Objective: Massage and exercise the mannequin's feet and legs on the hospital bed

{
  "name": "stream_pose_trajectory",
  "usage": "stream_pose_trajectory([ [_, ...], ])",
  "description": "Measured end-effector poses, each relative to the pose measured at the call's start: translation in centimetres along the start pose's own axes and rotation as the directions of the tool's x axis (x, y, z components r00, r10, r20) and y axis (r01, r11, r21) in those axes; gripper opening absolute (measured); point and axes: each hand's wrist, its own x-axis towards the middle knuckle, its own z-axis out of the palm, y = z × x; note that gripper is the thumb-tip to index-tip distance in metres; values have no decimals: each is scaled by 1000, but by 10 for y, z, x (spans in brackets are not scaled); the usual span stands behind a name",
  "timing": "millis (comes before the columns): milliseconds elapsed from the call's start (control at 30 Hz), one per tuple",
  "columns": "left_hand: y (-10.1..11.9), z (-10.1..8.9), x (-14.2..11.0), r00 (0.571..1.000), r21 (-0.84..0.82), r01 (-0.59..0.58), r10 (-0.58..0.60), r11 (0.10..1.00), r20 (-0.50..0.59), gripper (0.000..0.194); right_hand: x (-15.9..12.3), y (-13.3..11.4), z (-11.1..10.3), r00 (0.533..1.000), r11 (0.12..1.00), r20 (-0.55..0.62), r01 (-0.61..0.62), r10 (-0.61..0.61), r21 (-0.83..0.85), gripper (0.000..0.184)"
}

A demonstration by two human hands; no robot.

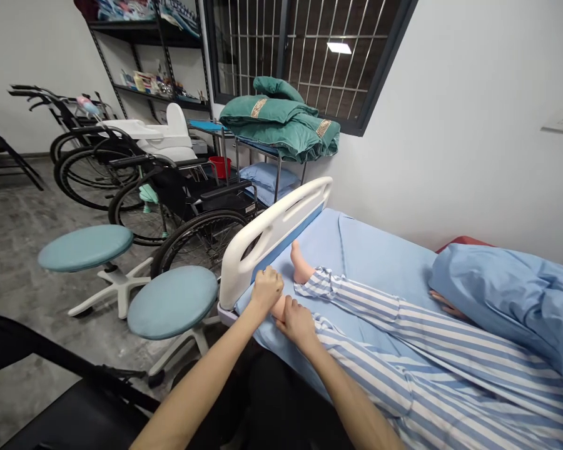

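Observation:
A figure in blue-and-white striped trousers (380, 369) lies on the bed, seen from about the hips down. My left hand (267, 287) is closed around the toe end of the nearer foot (278, 307). Just behind it, my right hand (296, 322) wraps the same foot near the ankle, below the trouser cuff. Both hands cover most of this foot. The other foot (301, 265) rests bare on the light blue sheet (366, 250), toes up. Part of a hand (445, 305) shows from under a blue cover (507, 300) over the upper body.
The white footboard (281, 219) stands right beyond my hands. To the left are two round stools (173, 301), wheelchairs (182, 194) and a black chair (65, 400). Green folded quilts (281, 122) lie on a stand below the barred window (304, 56). A wall borders the bed's far side.

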Motion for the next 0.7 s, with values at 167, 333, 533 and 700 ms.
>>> stream_pose_trajectory([
  [167, 4, 19, -20, 968, -33, 165, -168, 986, -188, 37, -2, -2, -4, 1000, 1000, 9, -6, 6, 11, 43],
  [333, 7, 27, -32, 921, -124, 290, -312, 949, -232, 38, -2, -4, -6, 1000, 1000, 18, -24, 24, 6, 43],
  [533, 4, 15, -36, 901, -177, 389, -414, 904, -131, 51, -3, -5, -3, 999, 999, -15, -34, 35, 30, 45],
  [700, -9, -7, -19, 897, -113, 436, -441, 893, -21, 60, 1, -4, -1, 999, 998, -27, -33, 35, 55, 53],
])
